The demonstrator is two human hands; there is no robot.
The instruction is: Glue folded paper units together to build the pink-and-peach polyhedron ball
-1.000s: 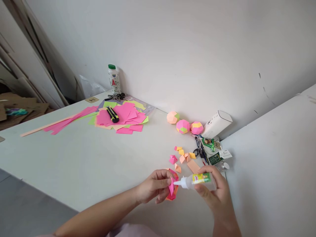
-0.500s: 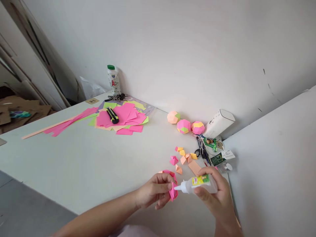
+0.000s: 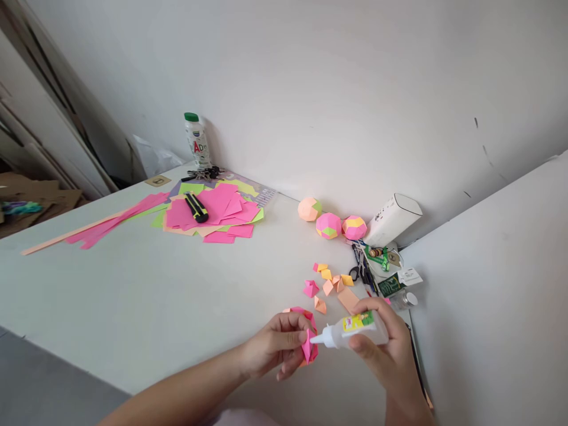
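Observation:
Pinched between the fingers of my left hand [image 3: 279,343] is a folded paper piece [image 3: 308,348], pink and orange, partly hidden by the fingers. My right hand [image 3: 390,349] is wrapped round a clear glue bottle [image 3: 359,329] with a yellow and green label. The bottle lies nearly level, and its white nozzle tip meets or almost meets the pink paper. Just beyond the hands, small folded paper units in peach [image 3: 320,305], pink [image 3: 311,289] and yellow [image 3: 326,274] lie scattered beside a flat peach paper strip [image 3: 348,300].
Three faceted paper balls [image 3: 329,225] rest by the wall near a white box [image 3: 394,219]. Scissors [image 3: 356,269] and a small jar [image 3: 404,300] lie at the right edge. At the back left are pink paper sheets [image 3: 222,207], a utility knife [image 3: 196,207] and a green-capped bottle [image 3: 197,141].
The view has shifted slightly, so objects on the left sit a little further left. Both hands keep their hold, and the nozzle stays at the pink paper.

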